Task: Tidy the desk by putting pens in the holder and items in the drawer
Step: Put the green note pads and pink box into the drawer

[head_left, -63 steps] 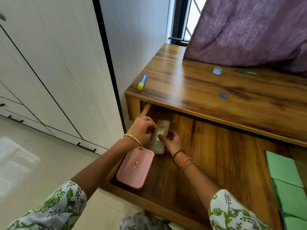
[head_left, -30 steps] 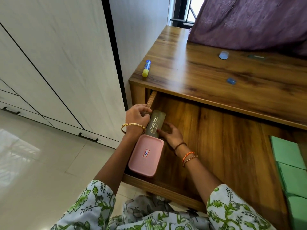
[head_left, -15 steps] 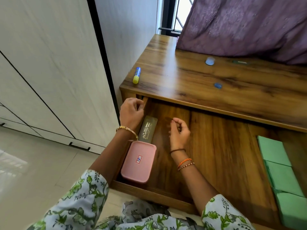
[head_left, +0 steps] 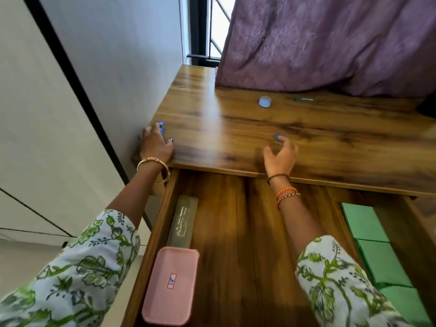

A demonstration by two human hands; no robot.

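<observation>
At nine o'clock on the tabletop (head_left: 330, 138), a blue marker (head_left: 160, 126) is covered by the left hand (head_left: 155, 145), grip unclear; the right hand (head_left: 280, 154), fingers loosely spread, is held beside a blue cap (head_left: 278, 137).

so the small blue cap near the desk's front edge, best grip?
Probably a fingertip pinch across the rim of the blue cap, coming from above and the front edge, where the right hand already hovers. It looks like a low, round disc lying flat on the desk top, so there is no handle and little side wall.
</observation>
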